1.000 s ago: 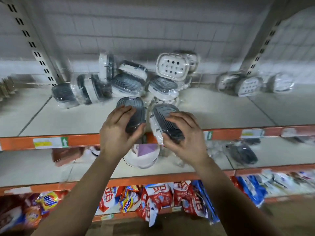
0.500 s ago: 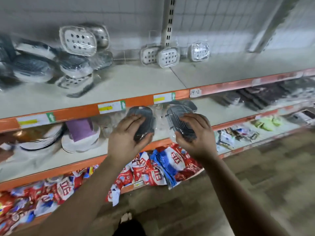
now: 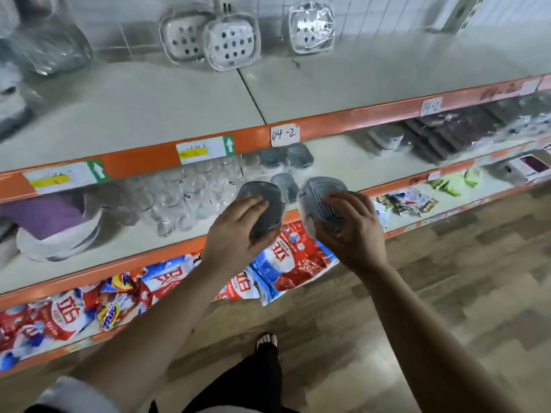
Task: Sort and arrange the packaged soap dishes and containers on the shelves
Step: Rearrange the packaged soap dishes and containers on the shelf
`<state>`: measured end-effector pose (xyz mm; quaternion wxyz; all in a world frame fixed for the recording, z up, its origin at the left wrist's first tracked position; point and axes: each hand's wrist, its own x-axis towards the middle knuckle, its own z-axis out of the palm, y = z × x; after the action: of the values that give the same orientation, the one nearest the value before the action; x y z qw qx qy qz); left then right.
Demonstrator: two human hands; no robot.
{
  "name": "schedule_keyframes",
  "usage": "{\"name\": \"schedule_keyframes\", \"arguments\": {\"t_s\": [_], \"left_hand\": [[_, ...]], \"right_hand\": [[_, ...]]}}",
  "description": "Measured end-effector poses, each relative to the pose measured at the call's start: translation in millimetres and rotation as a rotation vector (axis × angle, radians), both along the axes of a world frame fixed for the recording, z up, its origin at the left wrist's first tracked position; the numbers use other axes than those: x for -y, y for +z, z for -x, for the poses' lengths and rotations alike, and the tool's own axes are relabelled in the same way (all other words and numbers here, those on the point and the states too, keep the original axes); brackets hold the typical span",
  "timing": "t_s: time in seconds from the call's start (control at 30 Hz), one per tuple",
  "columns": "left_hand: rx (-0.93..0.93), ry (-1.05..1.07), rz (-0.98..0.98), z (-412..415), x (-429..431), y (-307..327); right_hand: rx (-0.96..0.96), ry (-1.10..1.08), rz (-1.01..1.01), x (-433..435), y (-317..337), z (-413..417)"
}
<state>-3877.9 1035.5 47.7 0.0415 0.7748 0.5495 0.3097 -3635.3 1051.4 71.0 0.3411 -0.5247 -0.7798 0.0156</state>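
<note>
My left hand (image 3: 238, 231) grips a grey ribbed soap dish in clear wrap (image 3: 262, 193). A second wrapped grey soap dish (image 3: 323, 192) is held in my right hand (image 3: 351, 231). Both dishes hover at the front edge of the middle shelf (image 3: 343, 165). Just behind them on that shelf lie three more grey soap dishes (image 3: 286, 158). On the top shelf (image 3: 179, 102), white perforated soap dishes (image 3: 231, 41) lean against the back wall, with another wrapped white one (image 3: 311, 26) to their right.
Clear glass cups (image 3: 185, 192) crowd the middle shelf left of my hands, beside a white bowl with a purple insert (image 3: 56, 228). Dark flat packs (image 3: 465, 132) lie at its right. Detergent bags (image 3: 277, 260) fill the bottom shelf. Wooden floor lies below.
My view and both hands have moved right and down, carrying the two grey dishes from the top shelf's pile to the front of the middle shelf. The grips are unchanged.
</note>
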Motion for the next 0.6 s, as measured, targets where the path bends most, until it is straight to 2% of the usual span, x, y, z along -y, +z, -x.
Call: {"name": "schedule_keyframes", "arguments": {"t_s": [0.33,0.6], "left_hand": [[-0.056,0.073,0.060,-66,-56,-44],[-0.053,0.285,0.107,-121,-88,-93]], "right_hand": [[-0.028,0.007,0.106,-71,-46,-76],[-0.041,0.098,0.224,-140,-111,-127]]}}
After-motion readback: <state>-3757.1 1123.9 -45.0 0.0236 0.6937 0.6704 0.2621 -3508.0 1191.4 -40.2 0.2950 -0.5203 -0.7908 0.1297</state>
